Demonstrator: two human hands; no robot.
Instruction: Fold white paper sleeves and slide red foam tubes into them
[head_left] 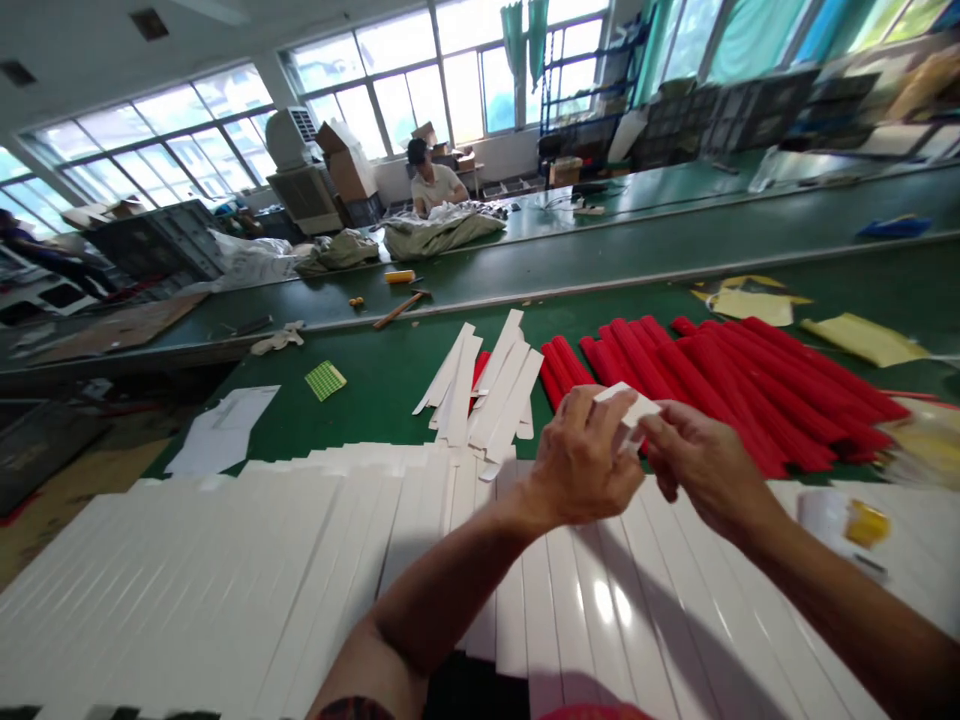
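My left hand (581,460) is wrapped round a white cardboard box (628,405), of which only the end with a flap shows above the fingers. At the right side of that end, my right hand (697,455) pinches the flap edge between thumb and fingers. Beneath both hands lie long, glossy white cardboard boxes (337,540), side by side. Just beyond, a pile of narrow white card strips (502,390) lies partly over something red. Bundles of red tube-like pieces (720,380) spread out behind my right hand.
On the green table (375,370) lie a green patterned card (325,380), white paper sheets (223,428) and yellow paper (862,338). A tape roll (866,525) sits at right. Farther back are a hammer (401,309) and a seated person (435,185).
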